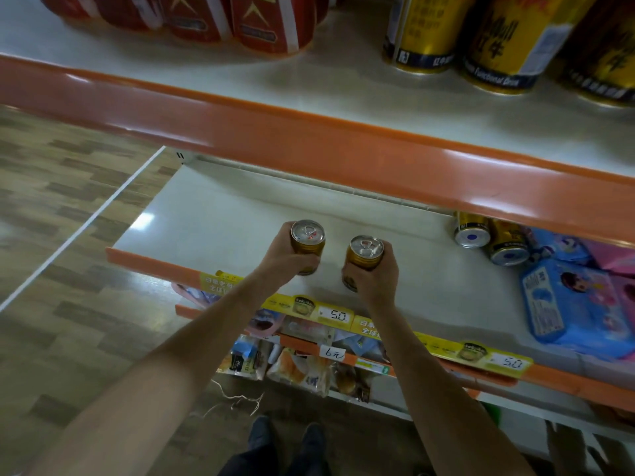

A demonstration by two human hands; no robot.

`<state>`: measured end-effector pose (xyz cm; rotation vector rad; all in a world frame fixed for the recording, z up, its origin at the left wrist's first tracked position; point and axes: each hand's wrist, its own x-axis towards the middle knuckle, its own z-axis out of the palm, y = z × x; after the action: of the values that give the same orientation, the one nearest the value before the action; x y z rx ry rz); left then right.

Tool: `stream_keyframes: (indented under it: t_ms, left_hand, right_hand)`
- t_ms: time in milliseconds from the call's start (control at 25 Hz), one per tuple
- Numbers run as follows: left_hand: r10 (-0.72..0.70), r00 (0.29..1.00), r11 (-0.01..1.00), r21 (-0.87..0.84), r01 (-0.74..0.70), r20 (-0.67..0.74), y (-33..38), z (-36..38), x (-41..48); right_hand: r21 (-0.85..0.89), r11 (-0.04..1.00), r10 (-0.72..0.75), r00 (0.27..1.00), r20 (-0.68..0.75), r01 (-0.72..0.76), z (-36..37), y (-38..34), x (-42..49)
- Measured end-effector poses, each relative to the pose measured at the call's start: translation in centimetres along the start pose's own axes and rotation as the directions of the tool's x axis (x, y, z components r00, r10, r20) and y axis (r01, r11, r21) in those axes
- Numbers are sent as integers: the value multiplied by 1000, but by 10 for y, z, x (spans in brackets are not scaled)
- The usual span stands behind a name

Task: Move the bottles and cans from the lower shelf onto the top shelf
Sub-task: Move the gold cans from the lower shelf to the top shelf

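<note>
My left hand [287, 257] grips a small gold can [308, 237] with a silver pull-tab top, held upright over the lower shelf [223, 214]. Beside it, my right hand [372, 276] grips a second gold can [365, 253] the same way. Two more gold cans [472, 230] [508, 247] stand at the back right of the lower shelf, partly under the top shelf's orange edge [309, 139]. On the top shelf [343, 80] stand tall gold cans [498, 46] at the right and red containers [268, 25] at the left.
Blue and pink packets [577, 304] lie on the right of the lower shelf. Yellow price tags [335, 316] line its front edge. Snack packs [299, 369] fill a shelf below. Wood-pattern floor [68, 201] lies to the left, and my shoes [285, 444] show at the bottom.
</note>
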<state>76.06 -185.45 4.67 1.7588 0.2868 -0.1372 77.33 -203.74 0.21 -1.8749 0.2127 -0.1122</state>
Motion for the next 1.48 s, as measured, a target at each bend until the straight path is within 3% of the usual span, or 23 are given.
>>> stream_keyframes:
  t_ms: [280,680,1000,1200,1480]
  left_hand:
    - [58,998,996,-70,-57,13,8,-5,-38]
    - [173,985,984,26,-174,22,4,-50,-134]
    - [168,985,986,-14,-168,46,14,-71,-184]
    - [264,960,964,-4,-265,88,45,-69,-202]
    - [319,931,946,-124,-301,176,121,-74,-208]
  right_hand:
    - [38,998,-43,999,-27,44,-10,-10,-39]
    - [-48,990,-135,990,-42,133,-11,-52,-145]
    - [-2,990,-142,989,-28,142,-32,-88,-202]
    - [12,981,-191,981,-35,191,-45,-118,-206]
    - [18,954,-300,954,-29,300,-83,-173,-194]
